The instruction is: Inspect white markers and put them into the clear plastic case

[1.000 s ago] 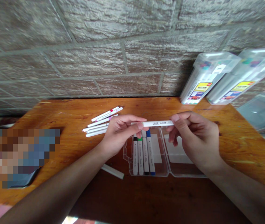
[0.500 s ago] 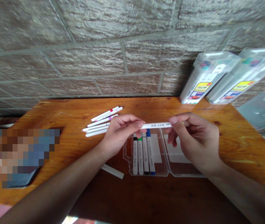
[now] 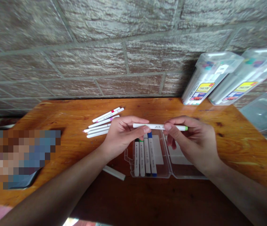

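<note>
My left hand (image 3: 121, 135) and my right hand (image 3: 192, 141) both pinch a white marker (image 3: 158, 126) held level above an open clear plastic case (image 3: 161, 166). The marker's light green end pokes out past my right fingers. Several markers with black, green, grey and blue caps lie side by side in the case's left half. A loose pile of white markers (image 3: 102, 123) rests on the wooden table (image 3: 65, 125) just left of my left hand.
Two closed clear marker boxes (image 3: 208, 78) lean against the stone wall at the back right. One white marker (image 3: 113, 172) lies under my left forearm. A blurred-out patch covers the table's left edge.
The marker has slid to the right through my fingers, so its green end now shows beyond my right hand. Both hands stay in nearly the same place.
</note>
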Demonstrator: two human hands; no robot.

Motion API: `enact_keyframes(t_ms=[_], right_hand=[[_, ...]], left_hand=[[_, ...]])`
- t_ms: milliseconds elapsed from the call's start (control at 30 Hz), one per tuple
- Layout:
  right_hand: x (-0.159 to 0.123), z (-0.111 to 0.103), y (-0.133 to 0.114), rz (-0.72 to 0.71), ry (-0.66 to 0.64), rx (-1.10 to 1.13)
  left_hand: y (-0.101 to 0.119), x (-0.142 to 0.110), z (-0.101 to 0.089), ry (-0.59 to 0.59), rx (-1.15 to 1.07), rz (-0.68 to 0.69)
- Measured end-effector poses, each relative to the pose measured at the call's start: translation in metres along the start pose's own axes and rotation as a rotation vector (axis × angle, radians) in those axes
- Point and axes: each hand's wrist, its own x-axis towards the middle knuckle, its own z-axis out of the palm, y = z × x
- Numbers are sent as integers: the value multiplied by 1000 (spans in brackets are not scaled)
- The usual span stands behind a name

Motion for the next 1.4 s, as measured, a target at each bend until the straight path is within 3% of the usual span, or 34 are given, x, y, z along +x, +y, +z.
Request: enact_keyframes(t_ms=[167,600,867,1233,1400], right_hand=[[0,1,1,-74,-1,-94],[-1,1,3,-151,-35,-242],[-1,1,4,-96,-48,-265],[3,-2,8,23,-39,-242],[3,-4,10,32,-40,-225]], left_hand=[[2,-1,1,-15,30,-10],[2,-2,5,-22,187,120],[-5,-4,4,-115,224,225],[-11,-7,5,-120,267,213],[-14,-7,5,-139,198,130]])
